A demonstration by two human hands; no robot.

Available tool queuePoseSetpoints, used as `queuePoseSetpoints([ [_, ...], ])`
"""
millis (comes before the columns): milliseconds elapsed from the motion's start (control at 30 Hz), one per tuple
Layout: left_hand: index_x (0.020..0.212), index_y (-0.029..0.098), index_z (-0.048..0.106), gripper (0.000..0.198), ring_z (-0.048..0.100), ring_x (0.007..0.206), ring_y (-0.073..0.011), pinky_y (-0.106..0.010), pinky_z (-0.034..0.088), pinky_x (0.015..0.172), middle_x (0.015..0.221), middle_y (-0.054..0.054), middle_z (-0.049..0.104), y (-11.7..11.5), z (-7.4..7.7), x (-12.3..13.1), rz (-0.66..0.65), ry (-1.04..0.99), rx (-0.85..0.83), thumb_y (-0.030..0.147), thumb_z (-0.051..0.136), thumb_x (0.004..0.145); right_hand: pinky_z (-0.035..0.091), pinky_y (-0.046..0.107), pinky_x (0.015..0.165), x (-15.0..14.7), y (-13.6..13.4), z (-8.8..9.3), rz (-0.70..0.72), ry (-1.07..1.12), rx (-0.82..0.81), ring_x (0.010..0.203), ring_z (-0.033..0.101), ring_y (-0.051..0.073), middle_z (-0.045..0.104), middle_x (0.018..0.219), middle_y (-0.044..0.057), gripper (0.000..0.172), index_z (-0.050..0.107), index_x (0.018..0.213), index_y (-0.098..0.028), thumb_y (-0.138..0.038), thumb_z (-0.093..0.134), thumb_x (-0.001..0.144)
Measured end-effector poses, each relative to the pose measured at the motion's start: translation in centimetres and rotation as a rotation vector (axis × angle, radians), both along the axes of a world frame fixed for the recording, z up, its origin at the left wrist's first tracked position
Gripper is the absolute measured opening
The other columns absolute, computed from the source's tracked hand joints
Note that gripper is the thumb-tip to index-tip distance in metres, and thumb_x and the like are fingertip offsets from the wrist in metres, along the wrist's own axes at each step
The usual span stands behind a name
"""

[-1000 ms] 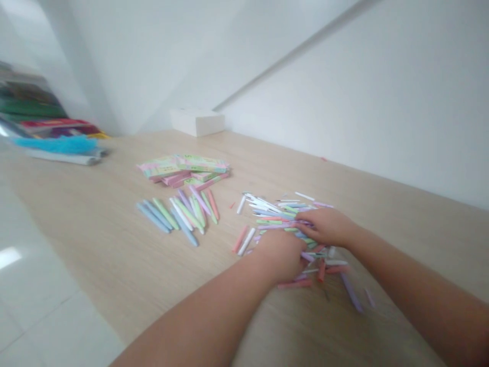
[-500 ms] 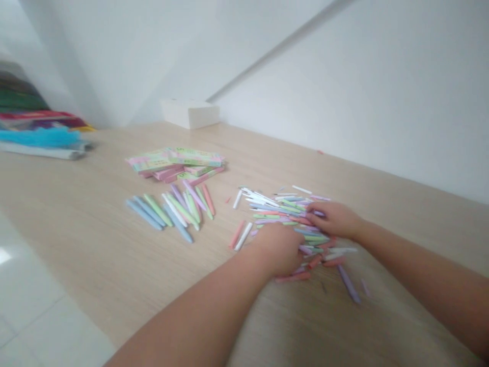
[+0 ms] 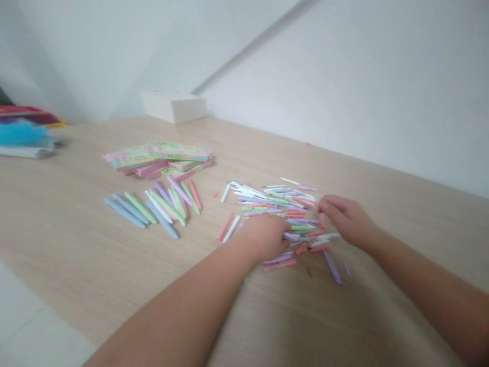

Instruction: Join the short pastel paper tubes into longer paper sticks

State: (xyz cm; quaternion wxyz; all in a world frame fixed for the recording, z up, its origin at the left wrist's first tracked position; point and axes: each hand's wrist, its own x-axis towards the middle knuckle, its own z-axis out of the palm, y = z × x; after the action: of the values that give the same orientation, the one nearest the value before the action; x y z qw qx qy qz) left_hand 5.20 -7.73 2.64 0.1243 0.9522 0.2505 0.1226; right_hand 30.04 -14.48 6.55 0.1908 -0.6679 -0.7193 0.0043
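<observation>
A loose pile of pastel pen parts (image 3: 267, 196), thin tubes and refills in white, green, purple and red, lies on the wooden table. My left hand (image 3: 265, 234) rests over the pile's near left side, fingers curled round a purple pen part (image 3: 290, 236); its fingertips are partly hidden. At the pile's right edge my right hand (image 3: 349, 219) is pinched closed, with a short red pen part (image 3: 322, 220) at its fingertips. Several thicker pastel pens (image 3: 162, 204) lie side by side left of the pile.
Flat green-and-pink boxes (image 3: 160, 158) are stacked behind the pens. A white box (image 3: 173, 107) stands against the wall. Blue and red items (image 3: 23, 133) sit at the far left table edge. A purple pen piece (image 3: 332, 267) lies near the pile's front.
My right hand has drawn back from the pile to its right edge, now with a red part at its fingertips. My left hand stays over the pile. The view has shifted slightly right.
</observation>
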Motion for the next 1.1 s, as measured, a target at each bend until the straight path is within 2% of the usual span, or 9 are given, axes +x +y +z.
queuePoseSetpoints([
  [67,0.092,0.027,0.073,0.028,0.07,0.09,-0.0294,-0.039,0.053,0.071,0.097,-0.006,0.076,0.0,-0.3,0.0,-0.006,-0.015,0.011,0.044,0.051,0.089,0.049,0.035,0.066,0.6,-3.8,0.0,-0.071,0.008,0.0,0.07,0.066,0.023,0.068,0.072,0.002,0.042,0.064,0.082,-0.024,-0.05,0.037,0.101],
  [167,0.091,0.028,0.072,0.026,0.07,0.089,-0.029,-0.038,0.052,0.07,0.094,-0.005,0.076,0.0,-0.4,-0.1,-0.008,-0.028,0.024,0.042,0.05,0.088,0.052,0.043,0.064,3.8,-9.9,-1.4,-0.338,-0.137,-0.007,0.073,0.07,0.031,0.076,0.085,0.007,0.033,0.069,0.096,-0.027,-0.053,0.049,0.095],
  [267,0.089,0.027,0.071,0.025,0.069,0.089,-0.028,-0.037,0.05,0.071,0.092,-0.006,0.075,0.0,-0.4,-0.2,-0.01,-0.024,0.029,0.04,0.051,0.088,0.054,0.054,0.083,9.0,-15.3,-3.9,-0.414,-0.169,0.087,0.098,0.071,0.04,0.076,0.105,0.016,0.033,0.071,0.106,-0.028,-0.045,0.046,0.095],
  [333,0.088,0.025,0.071,0.025,0.068,0.088,-0.0272,-0.037,0.049,0.071,0.091,-0.006,0.075,0.0,-0.5,-0.2,-0.015,-0.016,0.033,0.039,0.051,0.088,0.052,0.055,0.095,12.3,-18.0,-5.6,-0.509,-0.128,0.069,0.115,0.066,0.042,0.072,0.121,0.019,0.037,0.072,0.114,-0.028,-0.046,0.045,0.096],
  [433,0.087,0.025,0.071,0.026,0.067,0.087,-0.0266,-0.036,0.046,0.07,0.092,-0.006,0.074,0.1,-0.7,-0.1,-0.021,-0.007,0.037,0.04,0.05,0.089,0.052,0.061,0.101,15.0,-20.1,-7.4,-0.719,0.01,0.024,0.119,0.065,0.042,0.072,0.125,0.015,0.048,0.071,0.123,-0.026,-0.056,0.044,0.095],
  [500,0.088,0.025,0.071,0.027,0.067,0.088,-0.0266,-0.036,0.045,0.07,0.091,-0.006,0.074,0.2,-0.8,0.0,-0.023,-0.003,0.029,0.042,0.05,0.089,0.047,0.06,0.109,15.0,-20.2,-8.1,-0.755,0.068,-0.001,0.126,0.062,0.038,0.07,0.133,0.011,0.054,0.068,0.13,-0.026,-0.058,0.044,0.094],
  [667,0.088,0.026,0.07,0.029,0.066,0.086,-0.0257,-0.034,0.04,0.066,0.092,-0.005,0.073,0.3,-0.7,0.0,-0.018,0.007,0.014,0.045,0.049,0.091,0.03,0.052,0.123,11.1,-17.8,-8.8,-0.539,0.05,-0.08,0.144,0.045,0.032,0.051,0.154,0.012,0.056,0.064,0.138,-0.022,-0.055,0.042,0.098],
  [833,0.088,0.026,0.069,0.03,0.065,0.084,-0.0247,-0.032,0.034,0.061,0.093,-0.004,0.073,0.2,-0.6,0.0,-0.009,0.007,-0.001,0.049,0.051,0.09,0.032,0.055,0.122,6.4,-14.4,-8.9,-0.355,0.015,-0.099,0.146,0.042,0.031,0.049,0.156,0.015,0.051,0.062,0.14,-0.021,-0.048,0.04,0.102],
  [1100,0.085,0.026,0.069,0.022,0.064,0.082,-0.0233,-0.032,0.034,0.062,0.089,-0.003,0.072,0.5,-0.8,0.1,-0.022,-0.025,-0.016,0.043,0.055,0.089,0.037,0.057,0.117,0.8,-8.1,-8.6,-0.146,0.007,0.02,0.138,0.051,0.031,0.058,0.146,0.014,0.045,0.056,0.141,-0.022,-0.037,0.047,0.1],
])
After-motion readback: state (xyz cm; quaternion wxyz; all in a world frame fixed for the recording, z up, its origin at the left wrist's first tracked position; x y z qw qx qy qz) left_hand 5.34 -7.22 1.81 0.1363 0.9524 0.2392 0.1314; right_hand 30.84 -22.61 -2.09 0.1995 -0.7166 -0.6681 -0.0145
